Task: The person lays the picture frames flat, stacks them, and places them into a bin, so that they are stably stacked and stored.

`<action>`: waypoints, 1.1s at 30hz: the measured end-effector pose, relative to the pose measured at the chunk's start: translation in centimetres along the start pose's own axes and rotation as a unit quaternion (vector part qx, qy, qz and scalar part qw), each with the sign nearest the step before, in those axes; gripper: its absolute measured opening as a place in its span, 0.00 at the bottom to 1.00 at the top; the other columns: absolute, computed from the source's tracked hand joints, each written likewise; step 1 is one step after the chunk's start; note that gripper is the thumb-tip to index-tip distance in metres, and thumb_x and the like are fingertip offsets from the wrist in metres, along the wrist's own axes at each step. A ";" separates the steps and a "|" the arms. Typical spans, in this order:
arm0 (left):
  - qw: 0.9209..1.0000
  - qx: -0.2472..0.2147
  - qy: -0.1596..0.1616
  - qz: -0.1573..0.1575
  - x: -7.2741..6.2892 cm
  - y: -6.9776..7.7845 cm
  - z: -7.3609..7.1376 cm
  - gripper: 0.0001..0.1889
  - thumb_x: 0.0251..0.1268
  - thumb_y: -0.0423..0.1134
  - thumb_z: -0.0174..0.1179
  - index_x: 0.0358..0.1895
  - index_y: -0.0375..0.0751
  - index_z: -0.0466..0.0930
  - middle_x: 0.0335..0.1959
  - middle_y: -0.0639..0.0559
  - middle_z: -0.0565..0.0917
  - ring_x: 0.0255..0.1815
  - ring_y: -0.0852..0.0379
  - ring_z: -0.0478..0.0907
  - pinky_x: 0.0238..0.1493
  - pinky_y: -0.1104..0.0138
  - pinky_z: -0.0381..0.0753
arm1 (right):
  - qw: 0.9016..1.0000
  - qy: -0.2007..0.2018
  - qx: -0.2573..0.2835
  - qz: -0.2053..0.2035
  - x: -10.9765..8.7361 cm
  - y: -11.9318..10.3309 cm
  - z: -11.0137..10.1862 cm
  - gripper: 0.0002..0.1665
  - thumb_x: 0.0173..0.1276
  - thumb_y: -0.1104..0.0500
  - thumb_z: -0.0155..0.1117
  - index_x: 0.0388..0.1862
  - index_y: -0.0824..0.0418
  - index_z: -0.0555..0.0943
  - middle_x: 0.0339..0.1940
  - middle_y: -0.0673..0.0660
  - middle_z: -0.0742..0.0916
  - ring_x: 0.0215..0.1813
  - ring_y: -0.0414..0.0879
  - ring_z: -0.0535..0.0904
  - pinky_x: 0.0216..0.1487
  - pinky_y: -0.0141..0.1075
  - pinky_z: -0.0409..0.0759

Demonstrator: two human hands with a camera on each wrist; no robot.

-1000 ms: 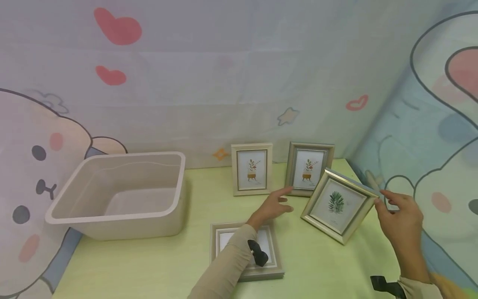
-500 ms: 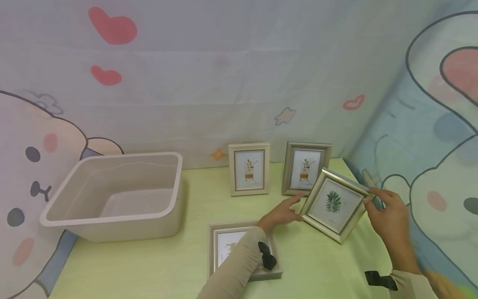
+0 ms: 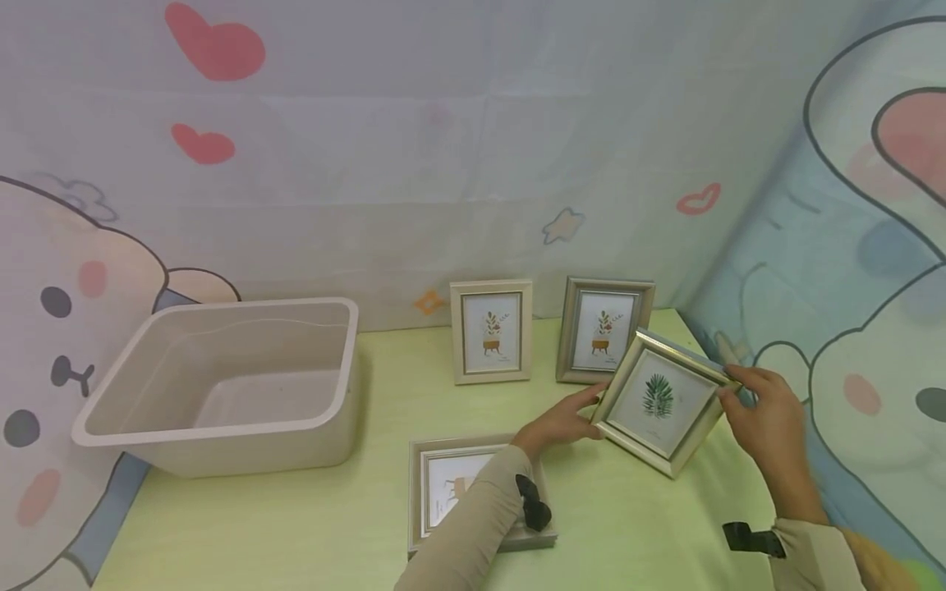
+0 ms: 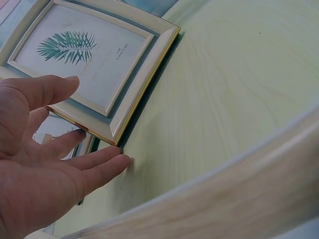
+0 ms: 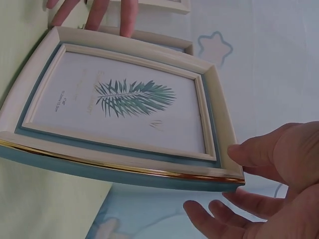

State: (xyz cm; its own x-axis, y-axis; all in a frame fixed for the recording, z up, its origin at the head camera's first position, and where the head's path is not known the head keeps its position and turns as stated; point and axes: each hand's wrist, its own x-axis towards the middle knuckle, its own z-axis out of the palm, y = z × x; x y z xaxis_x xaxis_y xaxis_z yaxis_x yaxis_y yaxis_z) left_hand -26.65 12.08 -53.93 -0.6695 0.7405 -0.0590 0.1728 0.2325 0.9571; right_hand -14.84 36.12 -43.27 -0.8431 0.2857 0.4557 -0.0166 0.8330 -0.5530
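A picture frame (image 3: 663, 404) with a green leaf print and gold trim stands tilted at the right side of the table. My right hand (image 3: 770, 420) pinches its upper right corner; in the right wrist view the thumb (image 5: 246, 154) presses the front while other fingers are loose below. At the opposite edge is my left hand (image 3: 563, 423), its fingers fairly straight and reaching behind the frame's side. In the left wrist view the thumb (image 4: 60, 89) overlaps the leaf frame, but whether it touches cannot be told. Behind it stands a grey-brown frame (image 3: 565, 336) with a potted-plant print.
A cream frame (image 3: 491, 376) stands upright against the back wall. Frames lie stacked (image 3: 417, 501) flat near the front, partly under my left sleeve (image 3: 473, 525). A beige plastic basin (image 3: 222, 451) occupies the left of the pale green table (image 3: 296, 525).
My left hand has moved right, to the leaf frame's left edge. The right hand keeps its pinch on the corner, and the frame's tilt is nearly the same.
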 end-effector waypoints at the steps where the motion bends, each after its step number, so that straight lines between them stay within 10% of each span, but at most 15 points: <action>1: 1.000 0.004 0.001 -0.002 0.0 0.0 0.0 0.45 0.60 0.23 0.63 0.80 0.45 0.53 0.81 0.46 0.56 0.78 0.45 0.61 0.67 0.63 0.75 | 1.000 -0.003 0.000 0.000 0.1 0.1 0.1 0.20 0.66 0.68 0.64 0.56 0.74 0.80 0.55 0.78 0.78 0.57 0.75 0.72 0.56 0.67 0.68; 15: 0.995 -0.083 0.019 -0.057 -0.2 -0.3 0.3 0.40 0.61 0.25 0.61 0.77 0.50 0.61 0.76 0.42 0.67 0.75 0.41 0.65 0.59 0.48 0.80 | 0.999 0.023 -0.009 -0.025 1.0 0.6 0.7 0.16 0.63 0.73 0.66 0.51 0.74 0.84 0.46 0.75 0.82 0.48 0.73 0.77 0.44 0.62 0.73; 26: 0.981 -0.169 0.019 -0.096 -0.2 -0.3 1.0 0.38 0.63 0.25 0.58 0.77 0.54 0.63 0.76 0.40 0.65 0.70 0.36 0.71 0.61 0.38 0.76 | 1.000 0.002 -0.017 -0.023 1.1 0.8 -0.1 0.16 0.62 0.73 0.68 0.50 0.73 0.85 0.45 0.73 0.83 0.40 0.66 0.78 0.32 0.31 0.71; 33: 0.978 -0.178 0.028 -0.101 -0.4 0.2 1.3 0.38 0.63 0.26 0.59 0.76 0.55 0.63 0.77 0.40 0.63 0.71 0.35 0.69 0.63 0.36 0.73 | 0.999 -0.034 -0.006 -0.001 0.9 0.7 -1.1 0.16 0.66 0.70 0.66 0.53 0.72 0.84 0.48 0.74 0.82 0.27 0.24 0.73 0.22 0.19 0.72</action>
State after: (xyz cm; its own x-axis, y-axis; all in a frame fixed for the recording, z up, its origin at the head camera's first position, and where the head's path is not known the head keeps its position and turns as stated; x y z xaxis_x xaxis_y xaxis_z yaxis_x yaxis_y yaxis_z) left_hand -25.41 12.71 -54.13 -0.7040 0.6640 -0.2520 -0.2244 0.1287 0.9660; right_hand -15.01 37.46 -42.44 -0.8779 0.2508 0.4079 -0.0128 0.8392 -0.5436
